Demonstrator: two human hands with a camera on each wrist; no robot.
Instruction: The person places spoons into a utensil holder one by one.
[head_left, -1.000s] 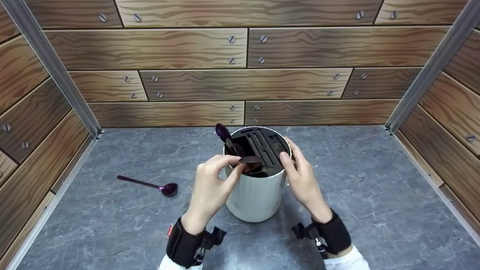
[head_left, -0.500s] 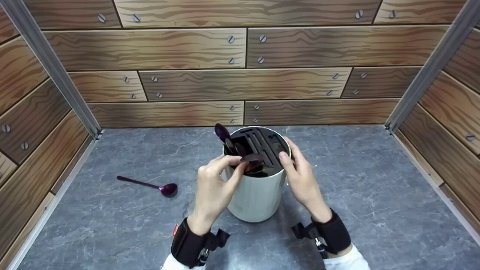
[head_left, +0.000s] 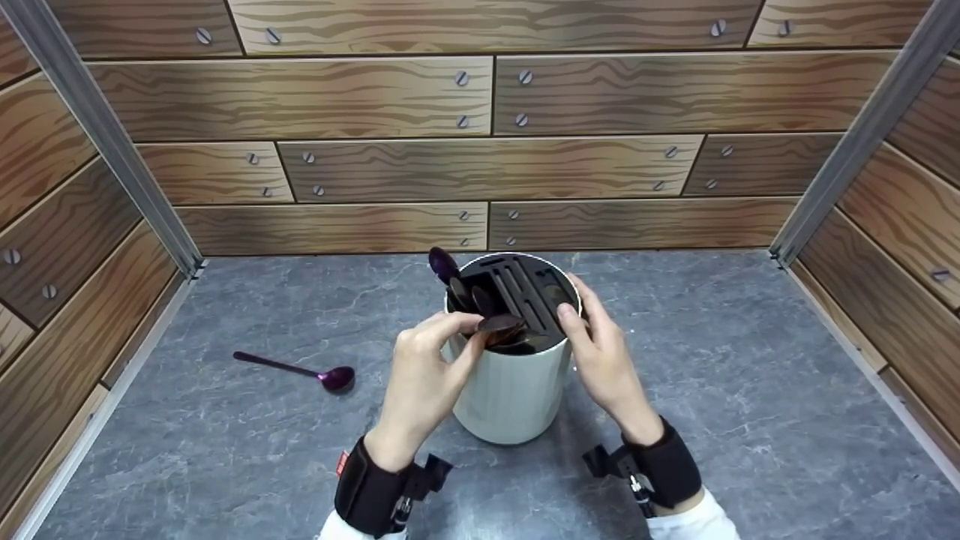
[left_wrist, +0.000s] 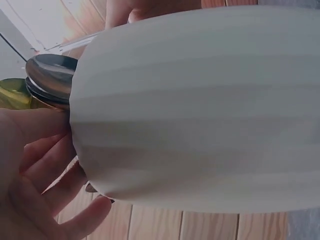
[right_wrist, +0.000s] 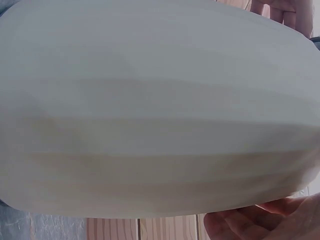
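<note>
A white ribbed utensil holder (head_left: 510, 397) stands upright on the tabletop, with a black slotted insert (head_left: 529, 292) in its top. At its front left rim my left hand (head_left: 424, 375) pinches a dark spoon (head_left: 501, 324) between thumb and index finger; the spoon's handle is hidden inside. In the left wrist view, several stacked spoon bowls (left_wrist: 52, 75) stick out beside that hand. My right hand (head_left: 604, 360) grips the holder's right side, thumb over the rim and fingers around the wall. A purple spoon (head_left: 444, 264) and other dark spoons lean out at the back left.
Another purple spoon (head_left: 337, 379) lies on the grey marbled tabletop (head_left: 225, 450), left of the holder. Wood-patterned walls (head_left: 487, 169) with metal corner strips enclose the back and both sides.
My left hand shifts only slightly at the rim, and the pinched spoon sits a little lower than half a second ago. The right hand and the holder keep their places.
</note>
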